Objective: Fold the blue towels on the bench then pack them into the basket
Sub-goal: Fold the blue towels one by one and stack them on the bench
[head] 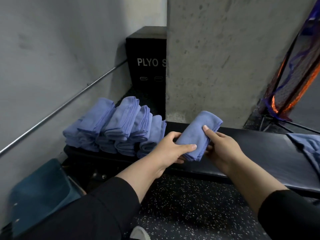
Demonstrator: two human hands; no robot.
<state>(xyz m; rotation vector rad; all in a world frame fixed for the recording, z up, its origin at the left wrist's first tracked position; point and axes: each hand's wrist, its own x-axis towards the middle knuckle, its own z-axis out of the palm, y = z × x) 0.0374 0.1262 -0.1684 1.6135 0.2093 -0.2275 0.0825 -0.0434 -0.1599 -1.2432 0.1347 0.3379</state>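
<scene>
Head view, looking down at a dark padded bench (259,153) that runs across the middle of the frame. A folded blue towel (199,134) is held just above the bench at centre frame, its long axis slanting from lower left to upper right. The left hand (170,149) grips the towel's lower end from the left, thumb laid across the top face and fingers (180,161) curled underneath. The right hand (223,149) pinches the towel's right edge, thumb on top, the other fingers tucked below and mostly hidden. Both hands are on the towel; the left lies nearer the pile.

A pile of folded towels (119,125) sits on the bench's left end, left of centre frame, ranked in overlapping stacks; its nearest stack is just beside the left hand. By judgement, the next move carries the held towel leftward to that pile, so the left hand leads. One more blue towel (310,146), not yet folded, lies on the bench at the right edge of the frame.

A dark teal object (39,193) at lower left may be the basket; whether it is, and what it holds, cannot be told. No towel appears packed, so packing appears not yet begun. A black box (147,54) lettered "PLYO" stands behind the pile, against a concrete wall (233,49).
</scene>
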